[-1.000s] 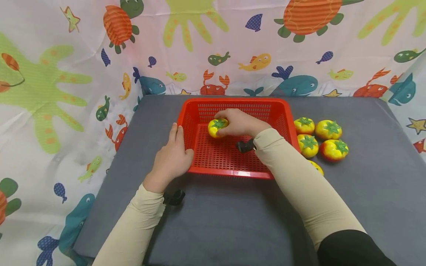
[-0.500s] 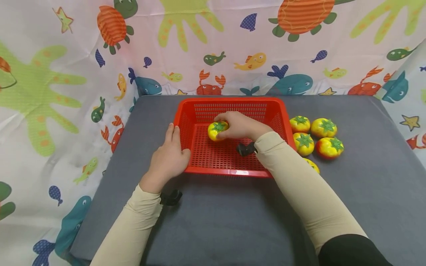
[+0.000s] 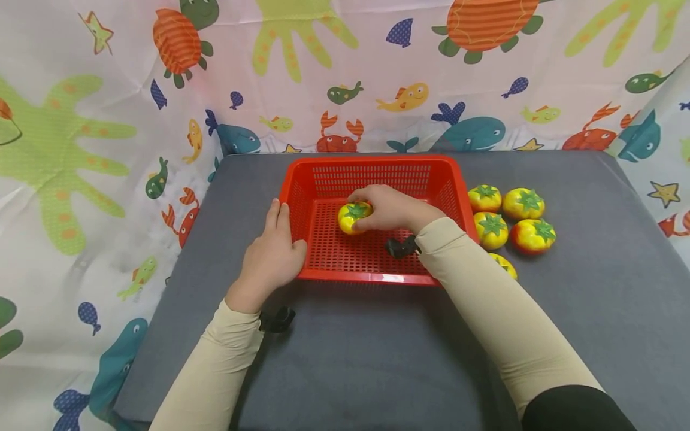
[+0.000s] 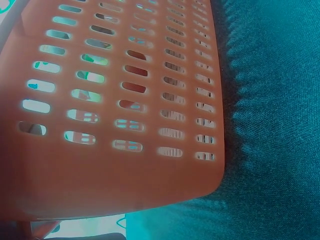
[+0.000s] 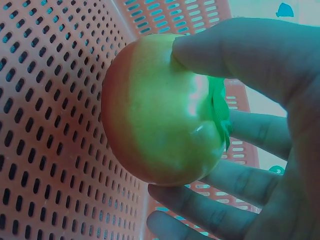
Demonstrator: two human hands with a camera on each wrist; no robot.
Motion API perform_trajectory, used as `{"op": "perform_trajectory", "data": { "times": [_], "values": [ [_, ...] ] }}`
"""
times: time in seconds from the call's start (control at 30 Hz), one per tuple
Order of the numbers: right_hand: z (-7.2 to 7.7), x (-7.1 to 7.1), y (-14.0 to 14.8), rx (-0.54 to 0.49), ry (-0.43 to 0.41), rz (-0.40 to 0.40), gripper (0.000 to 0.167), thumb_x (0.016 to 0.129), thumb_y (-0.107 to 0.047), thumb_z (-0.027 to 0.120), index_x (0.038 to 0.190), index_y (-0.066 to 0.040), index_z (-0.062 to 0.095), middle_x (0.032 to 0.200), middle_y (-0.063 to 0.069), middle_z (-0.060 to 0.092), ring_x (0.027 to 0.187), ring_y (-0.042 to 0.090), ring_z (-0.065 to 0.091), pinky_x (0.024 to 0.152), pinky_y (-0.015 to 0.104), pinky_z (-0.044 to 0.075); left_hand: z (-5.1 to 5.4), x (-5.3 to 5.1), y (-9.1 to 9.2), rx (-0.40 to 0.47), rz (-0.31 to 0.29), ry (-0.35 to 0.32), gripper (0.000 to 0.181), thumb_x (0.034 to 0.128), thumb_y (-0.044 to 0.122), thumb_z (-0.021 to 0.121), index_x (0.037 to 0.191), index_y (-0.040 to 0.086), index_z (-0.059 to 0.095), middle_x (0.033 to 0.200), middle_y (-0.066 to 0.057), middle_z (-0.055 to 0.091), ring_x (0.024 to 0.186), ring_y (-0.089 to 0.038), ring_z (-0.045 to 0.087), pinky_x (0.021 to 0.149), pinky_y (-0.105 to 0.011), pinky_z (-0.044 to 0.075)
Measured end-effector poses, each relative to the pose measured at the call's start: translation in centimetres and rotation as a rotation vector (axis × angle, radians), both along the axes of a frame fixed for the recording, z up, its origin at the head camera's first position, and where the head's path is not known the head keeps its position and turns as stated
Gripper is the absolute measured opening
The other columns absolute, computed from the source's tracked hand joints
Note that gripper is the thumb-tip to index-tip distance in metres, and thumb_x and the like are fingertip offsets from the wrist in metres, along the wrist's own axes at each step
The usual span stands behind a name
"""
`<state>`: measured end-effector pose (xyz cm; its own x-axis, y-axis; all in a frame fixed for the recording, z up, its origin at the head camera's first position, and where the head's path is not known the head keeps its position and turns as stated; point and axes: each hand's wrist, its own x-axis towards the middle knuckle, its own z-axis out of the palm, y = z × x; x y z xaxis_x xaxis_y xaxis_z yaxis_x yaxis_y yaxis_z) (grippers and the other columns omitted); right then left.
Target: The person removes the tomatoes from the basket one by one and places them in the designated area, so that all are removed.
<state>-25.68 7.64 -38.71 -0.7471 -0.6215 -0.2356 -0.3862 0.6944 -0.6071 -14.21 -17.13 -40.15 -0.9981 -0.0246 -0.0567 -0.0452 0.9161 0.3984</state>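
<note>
A red plastic basket (image 3: 372, 279) with slotted walls stands on the grey table. Inside it, my right hand (image 3: 392, 208) grips a yellow-and-red tomato (image 3: 351, 219) with a green star-shaped top. The right wrist view shows the thumb on one side of this tomato (image 5: 165, 115) and fingers on the other; whether it touches the basket floor I cannot tell. My left hand (image 3: 272, 254) rests against the basket's left side, its fingers straight along the rim. In the left wrist view only the outer wall of the basket (image 4: 110, 170) is plain, and most of the hand is hidden.
Several similar tomatoes (image 3: 523, 204) lie on the table (image 3: 604, 311) just right of the basket. One tomato (image 3: 505, 266) there is partly covered by the right sleeve. A sea-animal patterned curtain (image 3: 302, 48) hangs along the back and left table edges.
The right hand and its tomato have shifted slightly toward me and to the right within the basket. The left hand keeps its place at the rim. The head view has turned slightly right.
</note>
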Motion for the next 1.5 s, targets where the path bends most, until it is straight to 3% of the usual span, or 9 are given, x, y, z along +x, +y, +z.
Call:
{"op": "perform_trajectory", "data": {
  "times": [0.8, 1.13, 1.3, 1.5],
  "values": [
    [0.2, 1.8, 2.4, -0.01, -0.004, -0.045, 0.066, 0.087, -0.034, 0.084, 0.146, -0.017, 0.062, 0.133, 0.004, 0.065, 0.117, 0.026, 0.058, 0.103, 0.046, 0.053, 0.3, 0.1, 0.1, 0.031, 0.002, 0.014, 0.086, 0.0951, 0.028, 0.055, 0.168, 0.004, 0.017, 0.176, -0.015, 0.009, 0.082, -0.037, 0.069, 0.061, -0.044, 0.059],
    [0.0, 2.4, 3.0, -0.017, -0.032, -0.05, 0.064, 0.087, -0.034, 0.083, 0.145, -0.017, 0.062, 0.131, 0.004, 0.066, 0.117, 0.026, 0.057, 0.102, 0.046, 0.053, 0.3, 0.2, 0.1, 0.036, 0.008, -0.005, 0.087, 0.095, 0.028, 0.056, 0.168, 0.004, 0.016, 0.176, -0.015, 0.008, 0.078, -0.034, 0.067, 0.055, -0.035, 0.052],
    [0.3, 2.5, 3.4, -0.03, -0.003, -0.06, 0.064, 0.086, -0.035, 0.083, 0.144, -0.018, 0.063, 0.129, 0.004, 0.066, 0.115, 0.026, 0.058, 0.099, 0.045, 0.055, 0.3, 0.2, 0.2, 0.036, 0.003, -0.01, 0.086, 0.0953, 0.028, 0.056, 0.168, 0.004, 0.016, 0.177, -0.015, 0.007, 0.076, -0.033, 0.067, 0.055, -0.036, 0.053],
    [0.6, 2.3, 4.0, -0.048, 0.048, -0.077, 0.062, 0.085, -0.036, 0.083, 0.141, -0.018, 0.065, 0.126, 0.001, 0.066, 0.112, 0.024, 0.058, 0.095, 0.042, 0.055, 0.2, 0.0, 0.1, 0.016, -0.002, 0.008, 0.084, 0.0955, 0.029, 0.054, 0.168, 0.003, 0.018, 0.176, -0.015, 0.009, 0.085, -0.04, 0.069, 0.06, -0.042, 0.056]
  ]
}}
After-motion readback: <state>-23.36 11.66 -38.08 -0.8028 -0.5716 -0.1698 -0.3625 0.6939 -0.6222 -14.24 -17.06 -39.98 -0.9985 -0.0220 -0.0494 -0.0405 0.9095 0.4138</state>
